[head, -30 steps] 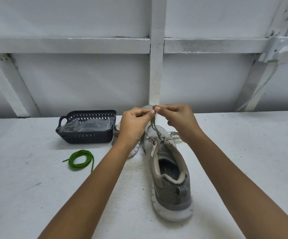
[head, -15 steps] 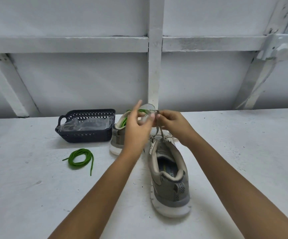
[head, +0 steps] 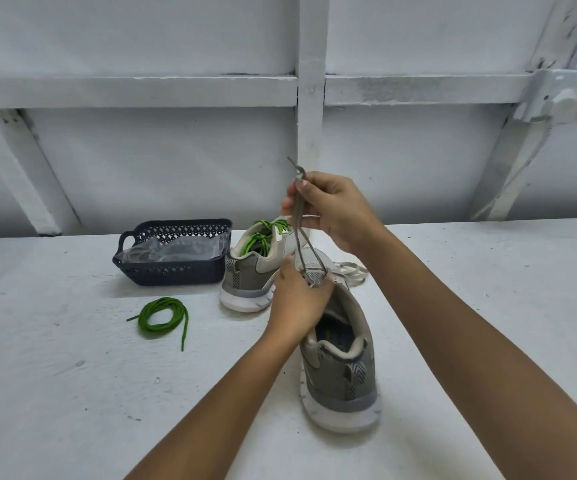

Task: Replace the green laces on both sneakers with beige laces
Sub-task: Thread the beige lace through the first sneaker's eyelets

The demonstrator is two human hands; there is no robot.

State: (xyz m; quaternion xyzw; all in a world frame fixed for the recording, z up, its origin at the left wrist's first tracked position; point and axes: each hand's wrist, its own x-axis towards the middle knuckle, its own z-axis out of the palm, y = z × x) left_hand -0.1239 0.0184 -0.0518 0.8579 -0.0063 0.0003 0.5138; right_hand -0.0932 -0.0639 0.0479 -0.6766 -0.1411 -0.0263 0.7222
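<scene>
A grey sneaker (head: 340, 372) lies on the white table with its heel toward me. A beige lace (head: 297, 216) rises from its front eyelets, both strands pulled up taut. My right hand (head: 332, 209) pinches the two lace ends together above the shoe. My left hand (head: 297, 299) presses on the tongue and upper of this sneaker. Behind it stands a second grey sneaker (head: 252, 271) with a green lace (head: 263, 235) still threaded. A loose coiled green lace (head: 162, 318) lies on the table to the left.
A dark blue perforated basket (head: 176, 271) with clear plastic bags inside stands at the back left. Another beige lace (head: 351, 271) lies behind the near sneaker. A white framed wall (head: 309, 133) closes the table's far side.
My right hand has lifted, drawing both lace ends up and taut. My left hand let go of the lace and dropped onto the sneaker's tongue.
</scene>
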